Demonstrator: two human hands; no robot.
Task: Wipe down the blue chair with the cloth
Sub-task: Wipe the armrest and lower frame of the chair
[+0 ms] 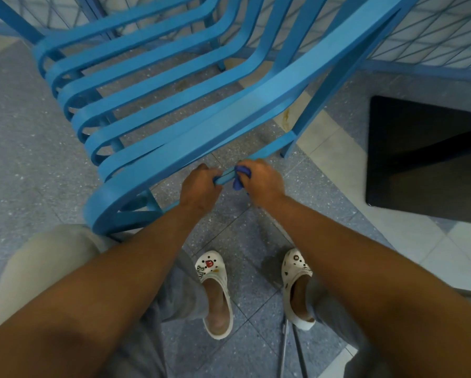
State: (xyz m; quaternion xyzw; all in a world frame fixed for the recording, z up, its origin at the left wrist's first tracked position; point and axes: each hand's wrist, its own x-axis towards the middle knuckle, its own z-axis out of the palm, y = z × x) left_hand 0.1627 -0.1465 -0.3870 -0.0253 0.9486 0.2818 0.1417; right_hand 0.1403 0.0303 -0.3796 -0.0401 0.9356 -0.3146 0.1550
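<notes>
Head view: both hands' fingers curl around a low chair [174, 85] bar, right hand [261, 180] mostly hiding the cloth [239, 183], left hand [200, 188] beside.

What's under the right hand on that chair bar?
A dark blue cloth, bunched under the right hand against the blue chair bar. Most of it is covered by the fingers.

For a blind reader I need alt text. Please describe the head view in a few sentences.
Seen from above, a person's two hands work on a low bar of a blue chair: the left hand grips the bar and the right hand presses a dark blue cloth around it. Below are white clogs on grey floor tiles.
</notes>
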